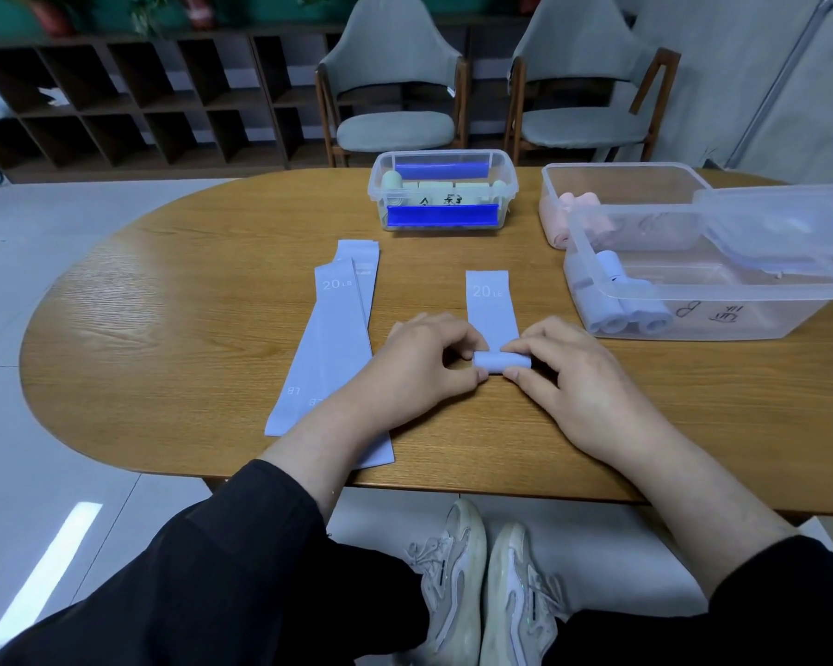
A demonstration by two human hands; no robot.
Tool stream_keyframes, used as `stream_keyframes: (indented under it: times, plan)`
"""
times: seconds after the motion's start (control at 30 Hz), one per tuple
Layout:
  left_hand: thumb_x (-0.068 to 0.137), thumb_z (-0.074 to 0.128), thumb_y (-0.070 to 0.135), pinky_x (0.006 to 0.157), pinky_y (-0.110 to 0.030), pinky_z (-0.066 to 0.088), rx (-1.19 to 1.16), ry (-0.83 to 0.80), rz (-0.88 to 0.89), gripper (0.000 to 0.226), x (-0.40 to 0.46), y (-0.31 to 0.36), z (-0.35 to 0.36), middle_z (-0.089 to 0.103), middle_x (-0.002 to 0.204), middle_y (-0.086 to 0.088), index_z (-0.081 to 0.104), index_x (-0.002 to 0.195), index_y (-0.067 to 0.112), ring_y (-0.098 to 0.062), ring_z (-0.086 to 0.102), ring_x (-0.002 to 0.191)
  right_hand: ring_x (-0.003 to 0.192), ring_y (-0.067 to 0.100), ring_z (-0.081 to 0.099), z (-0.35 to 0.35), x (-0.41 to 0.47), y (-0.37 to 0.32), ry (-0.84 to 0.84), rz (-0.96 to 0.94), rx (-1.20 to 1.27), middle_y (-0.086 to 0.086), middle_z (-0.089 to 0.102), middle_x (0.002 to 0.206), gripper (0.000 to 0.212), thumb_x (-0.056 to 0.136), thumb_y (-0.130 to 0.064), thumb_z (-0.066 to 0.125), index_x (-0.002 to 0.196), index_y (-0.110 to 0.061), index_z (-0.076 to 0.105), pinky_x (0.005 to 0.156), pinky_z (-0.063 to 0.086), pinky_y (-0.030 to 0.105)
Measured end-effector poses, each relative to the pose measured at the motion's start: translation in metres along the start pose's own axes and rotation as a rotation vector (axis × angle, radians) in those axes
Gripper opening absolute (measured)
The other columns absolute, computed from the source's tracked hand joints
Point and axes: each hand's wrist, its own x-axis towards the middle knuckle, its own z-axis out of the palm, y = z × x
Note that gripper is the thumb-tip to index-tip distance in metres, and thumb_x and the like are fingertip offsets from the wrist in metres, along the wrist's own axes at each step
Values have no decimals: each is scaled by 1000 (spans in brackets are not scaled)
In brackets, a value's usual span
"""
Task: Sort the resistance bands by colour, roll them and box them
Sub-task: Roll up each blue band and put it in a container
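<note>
Resistance band (492,319), pale lavender and marked 20 LB, lies flat on the table (174,300) in front of you, its near end wound into a small roll pinched at each end by the curled fingers of your left hand (424,365) and right hand (566,372). Flat lavender bands (330,338) lie just left, partly under your left forearm. A clear box of lavender rolls (693,290) sits near on the right; bare table lies between the band's far end and the far clear box (443,189).
</note>
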Motion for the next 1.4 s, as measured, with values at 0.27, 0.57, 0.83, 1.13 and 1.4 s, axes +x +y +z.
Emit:
stream_keyframes:
  times: [0.27, 0.57, 0.83, 1.13, 1.4]
  plan:
    - [91, 72, 34, 97, -47, 42, -3, -8, 7, 13, 0, -3, 1, 63, 94, 14, 74, 101, 26, -11, 54, 101, 101, 17, 55, -2, -1, -1, -4, -7, -2, -7, 60, 103, 20, 91, -27, 71, 109, -20, 70, 91, 46, 39]
    - [88, 75, 30, 97, -47, 42, 16, -1, 14, 15, 1, -2, 2, 63, 95, 13, 73, 102, 25, -13, 53, 100, 102, 18, 54, 0, -1, -1, -8, 3, -4, -6, 59, 105, 25, 95, -31, 64, 116, -19, 71, 93, 45, 38]
    - [91, 72, 33, 99, -46, 41, 7, -1, 3, 13, 1, -3, 1, 64, 95, 13, 75, 101, 24, -12, 53, 101, 100, 19, 55, 0, -1, -2, 9, -14, 0, -5, 60, 102, 17, 92, -23, 70, 108, -19, 70, 90, 45, 40]
    - [87, 75, 31, 98, -46, 41, 24, 0, 1, 14, 1, 0, 1, 63, 96, 13, 70, 100, 27, -12, 53, 100, 103, 18, 55, -1, -1, -3, -10, 5, -15, -5, 60, 105, 21, 94, -27, 66, 113, -18, 71, 92, 44, 38]
    - [91, 72, 33, 99, -47, 42, 25, 2, 0, 17, 1, -1, 2, 63, 96, 14, 73, 106, 25, -12, 53, 102, 101, 20, 55, -2, -1, -3, -9, 2, -23, -4, 59, 103, 19, 92, -22, 69, 110, -17, 69, 90, 43, 38]
